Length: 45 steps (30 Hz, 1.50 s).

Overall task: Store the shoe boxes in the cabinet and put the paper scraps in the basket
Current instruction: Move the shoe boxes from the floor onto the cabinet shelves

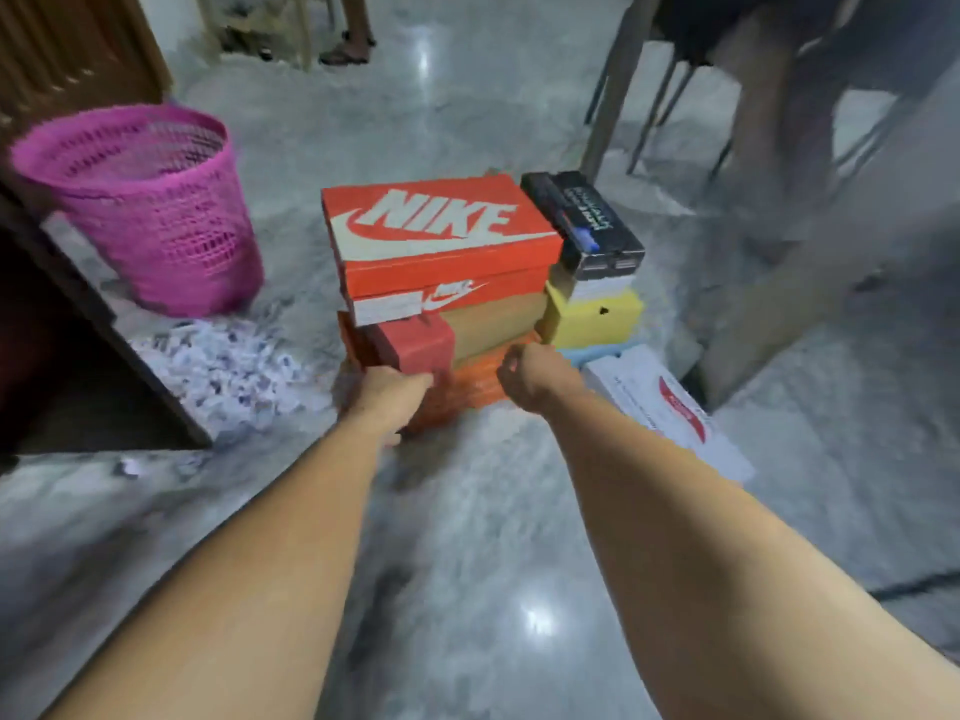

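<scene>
A stack of shoe boxes stands on the floor ahead: an orange Nike box [441, 236] on top, a small red box [415, 345] under its front, an orange box [478, 381] at the bottom. My left hand [387, 394] touches the lower left of the stack below the red box. My right hand [530, 376] is curled at the bottom orange box's right front. Beside the stack a black box [587, 226] tops a yellow box [592, 314], and a white box [670, 413] lies on the floor. Paper scraps [228, 366] lie heaped at the left.
A pink mesh basket [150, 210] stands left of the boxes, next to the open dark wooden cabinet [78, 356]. Table and chair legs [618, 85] rise at the back right. A person's sandalled feet [348, 49] show far back. The floor is glossy grey marble.
</scene>
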Each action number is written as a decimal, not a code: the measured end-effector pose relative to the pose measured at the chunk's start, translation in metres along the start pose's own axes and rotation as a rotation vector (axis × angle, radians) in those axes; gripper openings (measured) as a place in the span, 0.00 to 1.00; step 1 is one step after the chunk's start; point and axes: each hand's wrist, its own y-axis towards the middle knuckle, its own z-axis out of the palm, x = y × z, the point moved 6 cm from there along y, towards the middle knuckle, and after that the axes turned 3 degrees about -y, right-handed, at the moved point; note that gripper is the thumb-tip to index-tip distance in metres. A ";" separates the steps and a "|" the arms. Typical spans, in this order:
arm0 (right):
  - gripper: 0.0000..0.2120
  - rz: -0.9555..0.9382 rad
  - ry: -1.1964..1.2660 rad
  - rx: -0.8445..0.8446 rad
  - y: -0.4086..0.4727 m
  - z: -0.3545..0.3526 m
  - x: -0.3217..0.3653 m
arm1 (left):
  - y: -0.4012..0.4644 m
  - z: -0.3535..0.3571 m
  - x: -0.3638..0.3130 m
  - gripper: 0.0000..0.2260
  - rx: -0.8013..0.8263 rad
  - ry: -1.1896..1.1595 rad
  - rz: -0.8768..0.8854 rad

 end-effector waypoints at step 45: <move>0.45 -0.177 0.481 0.735 -0.102 0.249 0.052 | -0.079 0.006 0.306 0.43 -0.544 -0.223 -0.575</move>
